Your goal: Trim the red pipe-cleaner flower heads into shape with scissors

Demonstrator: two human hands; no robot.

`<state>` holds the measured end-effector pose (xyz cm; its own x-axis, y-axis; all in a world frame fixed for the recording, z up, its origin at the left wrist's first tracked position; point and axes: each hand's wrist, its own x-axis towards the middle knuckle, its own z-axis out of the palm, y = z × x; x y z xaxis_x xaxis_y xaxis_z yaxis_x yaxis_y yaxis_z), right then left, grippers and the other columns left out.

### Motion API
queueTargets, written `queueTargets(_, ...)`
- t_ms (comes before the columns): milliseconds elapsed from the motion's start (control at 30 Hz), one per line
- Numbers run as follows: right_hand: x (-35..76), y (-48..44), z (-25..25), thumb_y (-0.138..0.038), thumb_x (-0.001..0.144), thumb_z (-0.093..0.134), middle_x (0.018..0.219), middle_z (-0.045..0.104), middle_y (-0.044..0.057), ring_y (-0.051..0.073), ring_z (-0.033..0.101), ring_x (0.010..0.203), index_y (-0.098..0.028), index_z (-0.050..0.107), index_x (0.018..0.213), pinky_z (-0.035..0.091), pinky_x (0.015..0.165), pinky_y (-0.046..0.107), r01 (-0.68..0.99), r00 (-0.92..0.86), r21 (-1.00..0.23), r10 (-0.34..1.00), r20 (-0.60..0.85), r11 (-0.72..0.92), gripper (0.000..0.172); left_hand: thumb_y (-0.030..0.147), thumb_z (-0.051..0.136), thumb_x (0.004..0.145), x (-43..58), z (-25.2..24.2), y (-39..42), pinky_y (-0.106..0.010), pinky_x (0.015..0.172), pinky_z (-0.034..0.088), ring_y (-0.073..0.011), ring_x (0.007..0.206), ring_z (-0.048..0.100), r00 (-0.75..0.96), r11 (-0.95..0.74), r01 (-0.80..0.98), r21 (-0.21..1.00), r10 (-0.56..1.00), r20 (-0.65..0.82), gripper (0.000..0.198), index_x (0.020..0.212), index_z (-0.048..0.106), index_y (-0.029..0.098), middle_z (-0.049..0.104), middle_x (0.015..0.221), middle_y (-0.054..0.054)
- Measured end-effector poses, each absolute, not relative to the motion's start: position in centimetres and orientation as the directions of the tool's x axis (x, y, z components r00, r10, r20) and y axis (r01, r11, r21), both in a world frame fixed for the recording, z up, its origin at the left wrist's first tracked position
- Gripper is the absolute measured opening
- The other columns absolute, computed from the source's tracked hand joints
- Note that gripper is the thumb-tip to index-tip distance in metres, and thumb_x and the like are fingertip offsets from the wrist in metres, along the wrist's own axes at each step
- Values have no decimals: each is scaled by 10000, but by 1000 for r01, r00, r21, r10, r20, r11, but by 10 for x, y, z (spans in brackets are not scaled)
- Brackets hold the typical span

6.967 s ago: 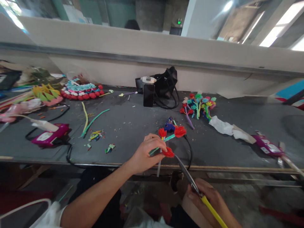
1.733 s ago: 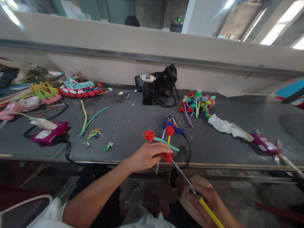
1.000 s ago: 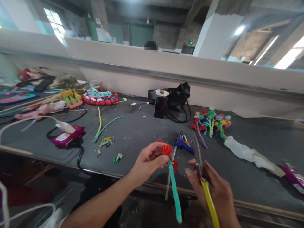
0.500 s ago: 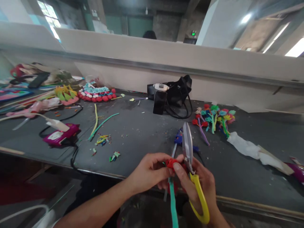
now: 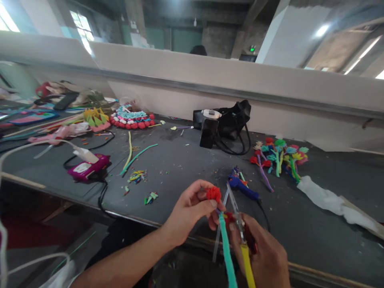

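My left hand [image 5: 189, 212] pinches a fluffy red flower [image 5: 213, 194] on a long teal pipe-cleaner stem [image 5: 227, 250] that hangs towards me. A second red bloom [image 5: 229, 218] shows just below, between my two hands. Scissors with yellow handles [image 5: 247, 264] are in my right hand [image 5: 267, 252], blades pointing up and away from me; whether they are parted is hard to make out. Behind the blades lies a blue hot glue gun [image 5: 244, 189]. A clear glue stick [image 5: 216, 242] seems to pass behind the stem, over the table edge.
Finished pipe-cleaner flowers [image 5: 279, 154] lie at right beside a white-wrapped bundle [image 5: 321, 194]. A black bag [image 5: 235, 124] and phone [image 5: 209, 134] stand at the back. On the left are a purple power strip [image 5: 88, 167], loose stems [image 5: 139, 157] and scraps [image 5: 138, 176].
My right hand has drawn back and lowered, turning the scissors so the blades tilt left. The red flower is now higher and more exposed in my left hand. The view has shifted slightly.
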<state>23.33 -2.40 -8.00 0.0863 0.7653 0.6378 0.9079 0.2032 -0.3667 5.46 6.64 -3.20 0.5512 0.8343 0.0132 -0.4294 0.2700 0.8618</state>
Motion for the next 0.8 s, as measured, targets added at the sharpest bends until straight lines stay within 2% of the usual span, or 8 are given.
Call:
queueTargets(133, 245, -27, -91, -329, 950, 513, 774, 760, 14, 144, 719, 597, -185, 692, 1056, 523, 543, 201, 957, -102, -151, 774, 625, 249, 253, 246, 790, 781, 53, -31, 67, -183, 482, 501, -90, 596, 564, 456, 214, -449, 867, 890, 17, 215, 917, 657, 145, 642, 765, -8)
queueTargets(233, 245, -28, -92, -365, 976, 465, 794, 771, 19, 148, 714, 574, -184, 696, 1058, 511, 504, 217, 974, -133, -60, 770, 624, 217, 305, 247, 829, 743, 52, -31, 68, -168, 496, 486, -86, 632, 531, 411, 194, -452, 871, 912, 10, 244, 905, 684, 139, 647, 770, -14)
queueTargets(367, 238, -30, -91, -413, 1028, 356, 804, 777, 26, 166, 714, 595, -204, 715, 1033, 506, 536, 251, 992, -29, -79, 793, 609, 97, 415, 254, 850, 724, 52, -33, 68, -165, 496, 478, -93, 660, 542, 375, 175, -445, 878, 927, 5, 282, 934, 696, 145, 676, 802, -23)
queueTargets(467, 235, -32, -94, -444, 1037, 319, 798, 778, 34, 170, 705, 584, -218, 724, 1012, 486, 537, 263, 992, 6, -103, 791, 611, 71, 464, 244, 863, 706, 52, -34, 68, -161, 495, 476, -93, 667, 552, 345, 168, -450, 877, 939, -3, 291, 924, 694, 153, 684, 800, -15)
queueTargets(800, 242, -35, -106, -368, 1018, 380, 798, 768, 10, 162, 695, 600, -222, 711, 1065, 462, 577, 270, 993, 11, -99, 784, 621, 64, 365, 242, 889, 665, 54, -36, 68, -155, 498, 469, -88, 664, 557, 365, 205, -393, 896, 929, -53, 304, 869, 684, 148, 679, 788, -10)
